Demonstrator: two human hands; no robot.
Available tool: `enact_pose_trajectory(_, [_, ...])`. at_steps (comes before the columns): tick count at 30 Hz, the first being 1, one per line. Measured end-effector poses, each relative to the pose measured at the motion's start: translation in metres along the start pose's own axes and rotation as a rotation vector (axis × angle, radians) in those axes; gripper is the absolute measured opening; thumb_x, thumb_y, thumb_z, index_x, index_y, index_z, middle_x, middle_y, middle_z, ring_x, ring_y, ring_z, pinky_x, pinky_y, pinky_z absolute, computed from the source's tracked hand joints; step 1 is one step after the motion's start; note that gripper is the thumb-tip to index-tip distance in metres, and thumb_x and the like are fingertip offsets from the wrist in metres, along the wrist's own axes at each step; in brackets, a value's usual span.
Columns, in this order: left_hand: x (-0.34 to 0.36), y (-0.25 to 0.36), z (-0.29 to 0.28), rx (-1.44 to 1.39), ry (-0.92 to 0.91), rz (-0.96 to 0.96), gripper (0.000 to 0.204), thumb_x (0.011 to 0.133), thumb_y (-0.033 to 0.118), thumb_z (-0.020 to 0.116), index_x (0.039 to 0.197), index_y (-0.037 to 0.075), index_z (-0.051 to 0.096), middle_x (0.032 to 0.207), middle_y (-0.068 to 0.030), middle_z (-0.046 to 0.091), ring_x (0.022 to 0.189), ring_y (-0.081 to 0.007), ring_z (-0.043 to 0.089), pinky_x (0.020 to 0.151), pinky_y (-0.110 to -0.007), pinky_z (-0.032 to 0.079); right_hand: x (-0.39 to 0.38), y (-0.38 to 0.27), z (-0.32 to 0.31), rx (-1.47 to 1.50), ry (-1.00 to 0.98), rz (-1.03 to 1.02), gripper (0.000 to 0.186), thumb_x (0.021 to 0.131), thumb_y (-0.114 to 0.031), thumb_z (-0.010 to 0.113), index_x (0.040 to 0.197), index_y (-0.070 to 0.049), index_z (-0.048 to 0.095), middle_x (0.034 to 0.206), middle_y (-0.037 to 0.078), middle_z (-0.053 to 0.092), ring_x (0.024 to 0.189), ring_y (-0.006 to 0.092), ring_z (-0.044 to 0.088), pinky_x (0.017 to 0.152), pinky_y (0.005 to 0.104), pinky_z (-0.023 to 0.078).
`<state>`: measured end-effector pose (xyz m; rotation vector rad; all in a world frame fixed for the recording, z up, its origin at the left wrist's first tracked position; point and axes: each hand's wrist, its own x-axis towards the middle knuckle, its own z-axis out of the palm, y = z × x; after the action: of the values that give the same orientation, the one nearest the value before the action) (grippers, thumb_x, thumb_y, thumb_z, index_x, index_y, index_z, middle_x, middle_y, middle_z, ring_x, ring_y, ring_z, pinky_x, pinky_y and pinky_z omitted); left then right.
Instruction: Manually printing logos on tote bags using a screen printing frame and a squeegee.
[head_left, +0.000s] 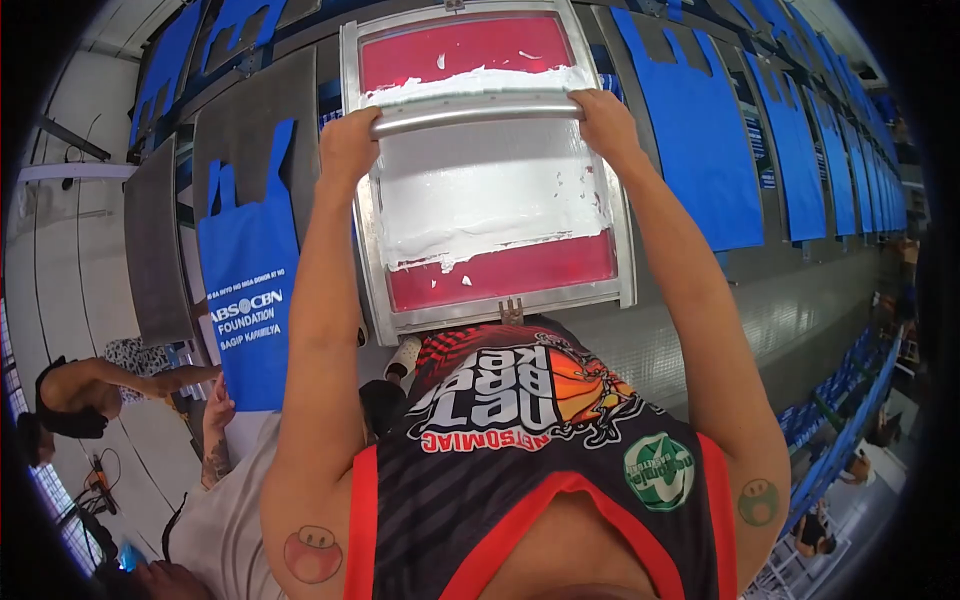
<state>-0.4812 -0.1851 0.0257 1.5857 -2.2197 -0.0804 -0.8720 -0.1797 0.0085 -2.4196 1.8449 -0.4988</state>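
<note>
A screen printing frame (627, 250) of silvery metal lies in front of me, its red mesh (480, 280) largely covered by white ink (470, 190). Across its upper part runs a metal squeegee (478, 118). My left hand (350, 148) is closed around the squeegee's left end, and my right hand (606, 128) around its right end. The squeegee's lower edge appears to rest on the inky mesh, with a ridge of thick ink beyond it. Whatever lies beneath the frame is hidden.
Blue bags (690, 140) lie in a row on dark boards to the right. Another blue bag (250, 270) with white print hangs at the left, where a co-worker's hand (219, 405) touches its lower edge. A second person (95, 395) reaches in from the far left.
</note>
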Motion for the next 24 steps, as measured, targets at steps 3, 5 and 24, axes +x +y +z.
enact_pose_trajectory(3, [-0.044,-0.01,0.05,0.193,-0.007,0.095,0.03,0.068,-0.004,0.058,0.096,0.005,0.062,0.094,-0.0138,0.066,0.093,-0.031,0.062,0.086,-0.041,0.046,-0.006,0.001,0.033,-0.073,0.044,-0.107,0.028,0.068,-0.002,0.064,0.095,-0.009,0.064,0.09,0.011,0.063,0.086,0.0303,0.061,0.074,0.0401,0.05])
enact_pose_trajectory(5, [-0.075,0.015,0.042,0.105,0.08,0.147,0.021,0.072,-0.004,0.053,0.089,0.005,0.06,0.081,-0.0121,0.064,0.081,-0.0303,0.062,0.08,-0.043,0.045,-0.04,-0.006,0.023,-0.099,-0.078,-0.087,0.027,0.066,0.0,0.064,0.092,-0.007,0.063,0.09,0.012,0.062,0.084,0.0311,0.059,0.076,0.0402,0.05])
enact_pose_trajectory(24, [-0.05,0.001,0.021,0.145,0.039,0.088,0.016,0.064,0.006,0.061,0.079,0.007,0.067,0.067,-0.0149,0.063,0.061,-0.0354,0.06,0.064,-0.043,0.044,-0.018,-0.006,0.01,-0.173,0.009,-0.078,0.011,0.075,-0.018,0.063,0.083,-0.012,0.067,0.071,0.008,0.066,0.065,0.0273,0.067,0.056,0.0384,0.054])
